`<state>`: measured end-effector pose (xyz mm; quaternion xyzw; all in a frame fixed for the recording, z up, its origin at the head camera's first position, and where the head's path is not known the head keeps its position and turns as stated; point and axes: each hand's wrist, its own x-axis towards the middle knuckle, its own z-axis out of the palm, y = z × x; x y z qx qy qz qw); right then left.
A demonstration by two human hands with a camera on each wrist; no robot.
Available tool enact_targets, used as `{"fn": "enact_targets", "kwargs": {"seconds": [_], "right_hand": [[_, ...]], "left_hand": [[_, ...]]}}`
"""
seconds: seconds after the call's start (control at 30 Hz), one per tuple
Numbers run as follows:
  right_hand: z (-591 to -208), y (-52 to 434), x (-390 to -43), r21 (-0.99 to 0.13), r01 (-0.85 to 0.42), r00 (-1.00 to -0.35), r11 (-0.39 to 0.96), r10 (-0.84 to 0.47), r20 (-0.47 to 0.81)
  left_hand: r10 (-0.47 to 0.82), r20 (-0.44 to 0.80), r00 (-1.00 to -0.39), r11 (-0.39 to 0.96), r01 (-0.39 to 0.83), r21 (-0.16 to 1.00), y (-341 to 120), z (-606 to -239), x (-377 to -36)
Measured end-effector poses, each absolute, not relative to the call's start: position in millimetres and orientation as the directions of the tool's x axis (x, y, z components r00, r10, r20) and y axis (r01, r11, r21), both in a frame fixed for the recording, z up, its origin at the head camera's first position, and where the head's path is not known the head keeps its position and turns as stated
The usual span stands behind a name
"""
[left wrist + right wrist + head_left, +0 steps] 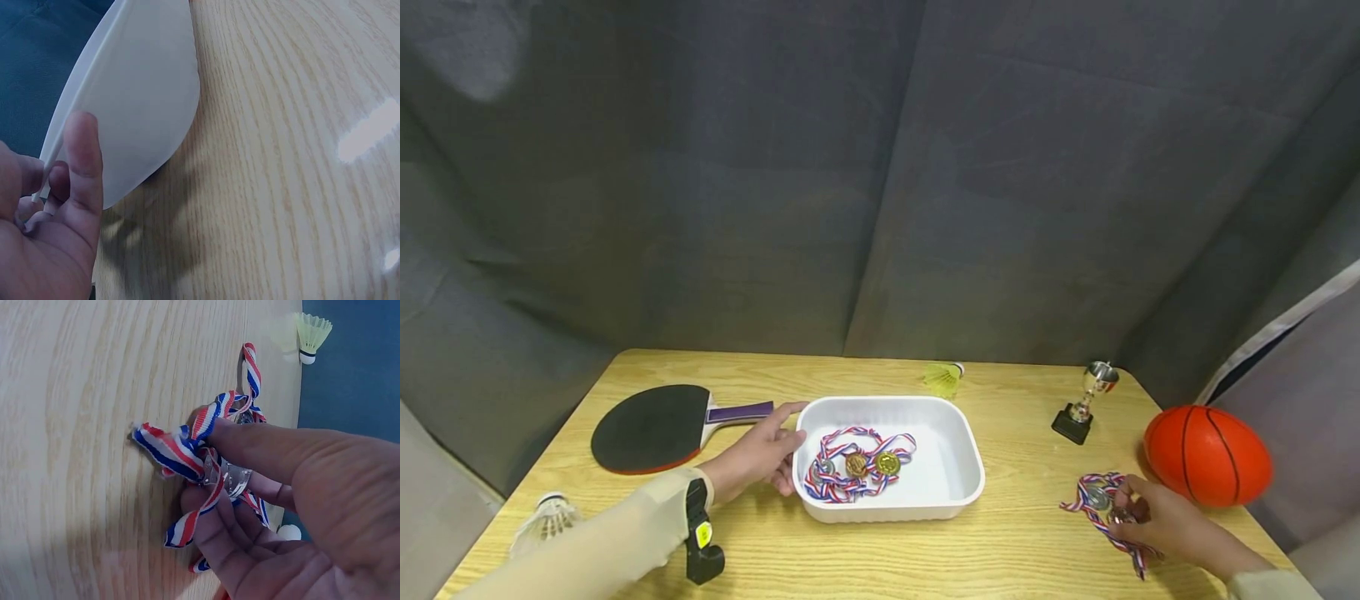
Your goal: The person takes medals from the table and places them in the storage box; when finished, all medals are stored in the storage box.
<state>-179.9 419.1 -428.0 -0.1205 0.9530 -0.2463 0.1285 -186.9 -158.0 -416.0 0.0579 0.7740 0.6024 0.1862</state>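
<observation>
My left hand [758,461] grips the left rim of a white plastic tray [947,467]; the left wrist view shows its fingers on both sides of the rim. Inside the tray lie a gold medal [887,463], a bronze medal [856,465] and a silver medal [825,467], tangled in striped ribbons. At the right of the table, my right hand [1172,523] pinches a medal [234,478] with a red, white and blue ribbon [172,450]. A silver medal [1098,498] is beside its fingertips. The held medal is partly hidden by fingers and ribbon.
An orange basketball [1210,457] lies just beyond the right hand, with a small trophy cup [1081,404] behind. A yellow shuttlecock [943,379] is behind the tray. Left are a table tennis paddle [651,429] and a white shuttlecock [546,523], partly behind the left sleeve.
</observation>
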Motion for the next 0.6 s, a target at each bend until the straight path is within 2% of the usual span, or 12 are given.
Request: {"fn": "enact_targets", "kwargs": {"seconds": [0.23,0.47,0.6], "right_hand": [[-420.2,424.1,-175.1,-0.555,-0.181,-0.920,0.812,-0.339,-0.196],[-412.4,432.4,-172.9,-0.652,-0.210,-0.856,0.728,-0.460,-0.238],[-408.4,435.6,-171.0,-0.732,-0.166,-0.822,0.661,-0.503,-0.268]], "left_hand": [[0.310,-0.213,-0.926,0.275,-0.127,0.953,-157.5,-416.3,-188.0],[0.308,-0.214,-0.927,0.275,-0.129,0.953,-157.9,-417.0,-187.8],[0.308,-0.217,-0.926,0.274,-0.132,0.953,-157.7,-416.8,-187.3]]}}
